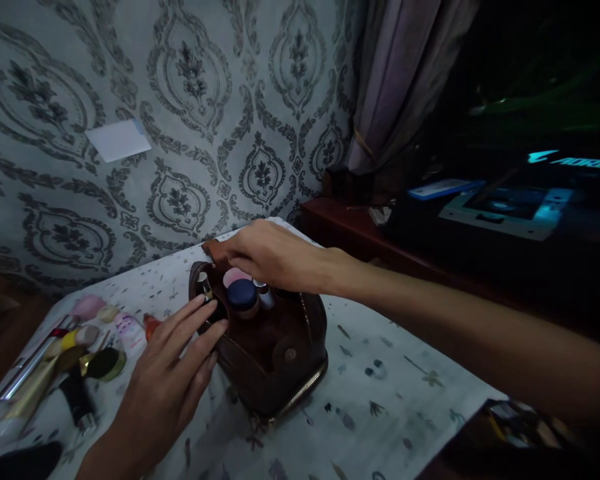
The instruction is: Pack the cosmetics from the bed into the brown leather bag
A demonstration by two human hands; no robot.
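Observation:
A dark brown leather bag stands unzipped on the table, its mouth wide apart. Inside are a blue-lidded round jar, a pink round item, a silver-capped tube and a small silver-topped bottle. At the bag's left rim, my left hand rests with its fingers stretched out, near the small bottle. My right hand reaches over the far side, closed on the bag's brown leather tab; some of its fingertips are hidden.
Left on the patterned tablecloth lie several cosmetics: a pink sponge, a gold tube, a dark round jar and a black item. A wall stands behind. Right of the table is a dark red surface beside a computer case.

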